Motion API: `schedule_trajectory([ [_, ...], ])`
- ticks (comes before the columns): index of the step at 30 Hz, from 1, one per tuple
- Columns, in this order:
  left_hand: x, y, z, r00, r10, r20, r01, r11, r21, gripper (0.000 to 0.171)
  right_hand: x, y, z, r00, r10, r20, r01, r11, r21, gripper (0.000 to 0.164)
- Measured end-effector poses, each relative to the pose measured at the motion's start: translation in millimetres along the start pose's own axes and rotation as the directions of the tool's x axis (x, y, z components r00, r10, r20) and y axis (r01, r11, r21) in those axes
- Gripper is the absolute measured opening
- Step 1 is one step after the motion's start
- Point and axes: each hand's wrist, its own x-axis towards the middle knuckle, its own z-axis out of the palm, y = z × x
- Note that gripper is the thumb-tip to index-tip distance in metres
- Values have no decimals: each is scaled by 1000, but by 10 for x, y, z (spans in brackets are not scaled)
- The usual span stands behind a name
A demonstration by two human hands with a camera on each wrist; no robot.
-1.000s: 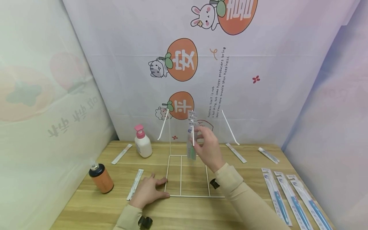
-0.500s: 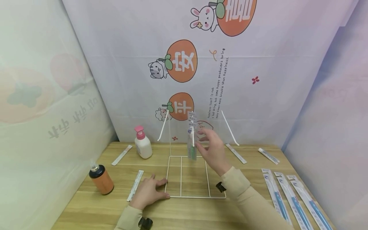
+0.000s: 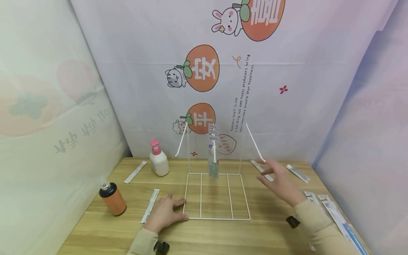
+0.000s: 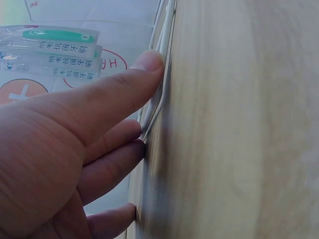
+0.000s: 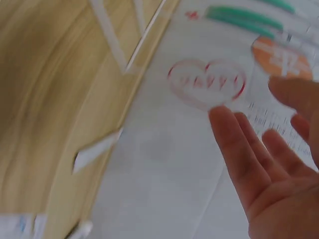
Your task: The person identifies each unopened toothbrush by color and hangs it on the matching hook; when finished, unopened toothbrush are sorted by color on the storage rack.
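Note:
A white wire rack [image 3: 216, 219] stands on the wooden table, with hooks projecting from its upper part. Packaged toothbrushes [image 3: 213, 166] with green handles hang from the middle hook. My left hand [image 3: 165, 212] rests at the rack's left base corner, its thumb and fingertips touching the wire [image 4: 153, 107] in the left wrist view. To the right of the rack, my right hand [image 3: 278, 180] is in the air near the tip of the right hook, fingers spread and holding nothing. The right wrist view shows that hand [image 5: 279, 184] with thumb and fingers apart.
Packaged blue toothbrushes [image 3: 345, 226] lie at the right, partly behind the right sleeve. A small tube [image 3: 298, 173] lies at the back right. On the left stand a white pump bottle [image 3: 159, 163] and an orange bottle [image 3: 114, 201], near slim packets [image 3: 149, 207].
My right hand has let go of the hanging green toothbrush packs and moved right, past the right hook. The packs stay on the middle hook. My left hand has stayed in place.

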Motion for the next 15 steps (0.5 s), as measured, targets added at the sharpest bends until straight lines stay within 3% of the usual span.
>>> schedule_trajectory([
  [4,-3,7,-3,1000,-1,1,1,1000,0,69,-250,334,-373,988,70,136,-63,997,-52,69],
  [6,-2,13,-7,1000,-2,0,2,1000,2,68,-362,465,-575,962,169,213,-161,985,-58,70],
  [7,-1,17,-9,1000,-3,0,3,1000,1,68,-422,532,-663,945,215,246,-209,977,-51,71],
  [11,-2,29,-14,1000,-6,3,6,1000,1,67,-660,766,-949,841,368,396,-394,919,-15,75],
  [15,-6,31,-11,1000,-15,4,15,1000,1,68,-879,959,-1078,770,400,497,-467,884,11,72],
])
